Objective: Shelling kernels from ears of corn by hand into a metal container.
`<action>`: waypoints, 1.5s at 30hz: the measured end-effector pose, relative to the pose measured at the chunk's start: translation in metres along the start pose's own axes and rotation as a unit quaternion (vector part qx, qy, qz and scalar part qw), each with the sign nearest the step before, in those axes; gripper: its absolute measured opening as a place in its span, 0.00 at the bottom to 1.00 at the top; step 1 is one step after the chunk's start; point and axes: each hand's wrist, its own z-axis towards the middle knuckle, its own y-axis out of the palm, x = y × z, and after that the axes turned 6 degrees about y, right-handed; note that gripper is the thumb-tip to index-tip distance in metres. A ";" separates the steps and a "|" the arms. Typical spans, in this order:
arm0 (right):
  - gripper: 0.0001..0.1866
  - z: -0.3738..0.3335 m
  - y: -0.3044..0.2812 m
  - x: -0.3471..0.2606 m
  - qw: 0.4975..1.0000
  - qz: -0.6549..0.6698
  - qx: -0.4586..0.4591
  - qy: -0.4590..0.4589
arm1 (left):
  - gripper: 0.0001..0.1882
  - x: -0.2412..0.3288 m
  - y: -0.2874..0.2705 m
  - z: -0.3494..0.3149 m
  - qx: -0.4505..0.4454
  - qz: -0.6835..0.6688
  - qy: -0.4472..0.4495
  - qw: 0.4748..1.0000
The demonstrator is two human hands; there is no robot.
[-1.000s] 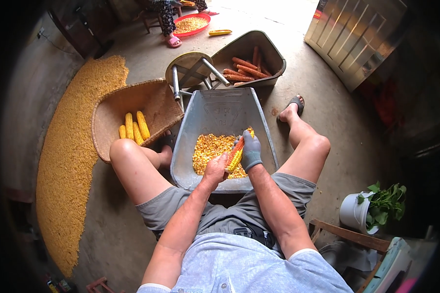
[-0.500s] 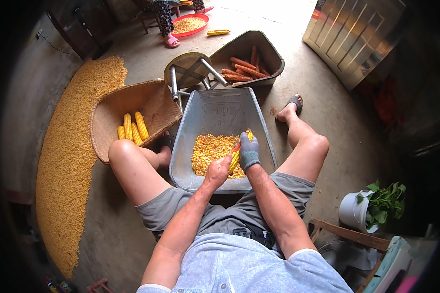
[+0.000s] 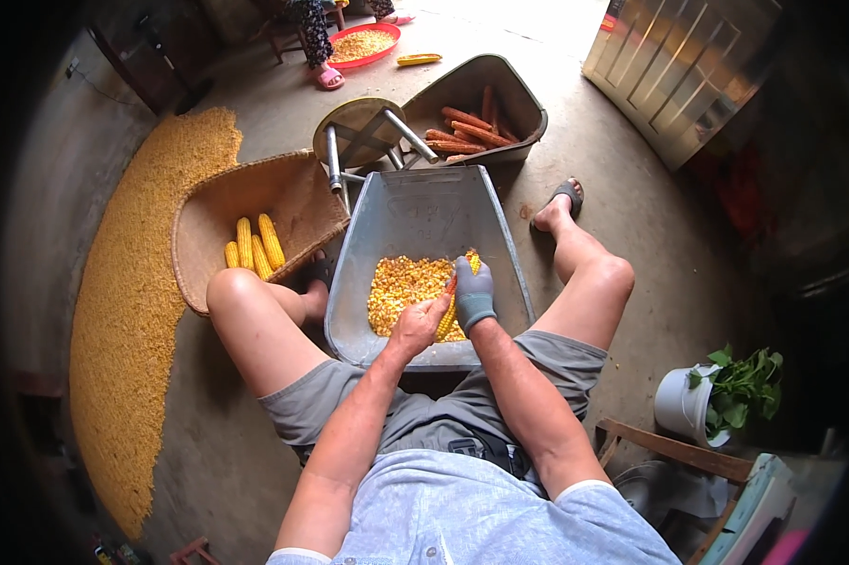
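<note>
An ear of corn is held at a slant over a grey tub, a reddish stripped strip showing along one side. My bare left hand is closed round its lower part. My right hand, in a grey glove, grips the upper part, and the yellow tip pokes out above the fingers. Loose yellow kernels cover the tub's bottom beneath both hands. To the left, a woven basket holds several yellow ears of corn.
Beyond the tub are a tipped metal-legged stool and a dark bin of bare red cobs. A long kernel heap lies left. Far off, a person in pink slippers is beside a red tray. A potted plant stands right.
My gloved right hand has shifted a little left along with the corn, whose tip now sits further left. My left hand stays closed on the lower part.
</note>
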 end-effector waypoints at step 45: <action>0.22 -0.019 -0.010 -0.031 0.982 0.168 -0.048 0.070 | 0.22 0.006 -0.004 -0.005 0.047 -0.258 -0.126 0.957</action>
